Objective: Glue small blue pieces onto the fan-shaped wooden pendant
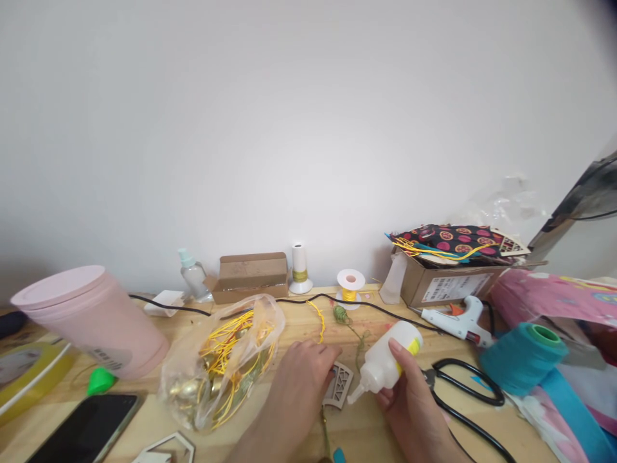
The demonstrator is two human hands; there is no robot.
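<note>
My right hand [409, 402] is wrapped round a white squeeze bottle [380, 360] with a yellow label, held tilted. Its thin nozzle points down and left, close to the right edge of a small wooden lattice piece [341, 386]. My left hand [308, 373] has its fingers curled over the left side of that piece, gripping it low over the table; the fingertips are partly hidden. A green cord [325, 429] hangs below the piece, and a ball of green thread [341, 315] lies beyond it.
On the left are a clear bag of yellow cords [226, 360], a phone [87, 427] and a pink bin [96, 321]. Black-handled scissors [470, 386], a glue gun [457, 321] and a teal thread cone [523, 357] lie right. A black cable [385, 312] crosses behind.
</note>
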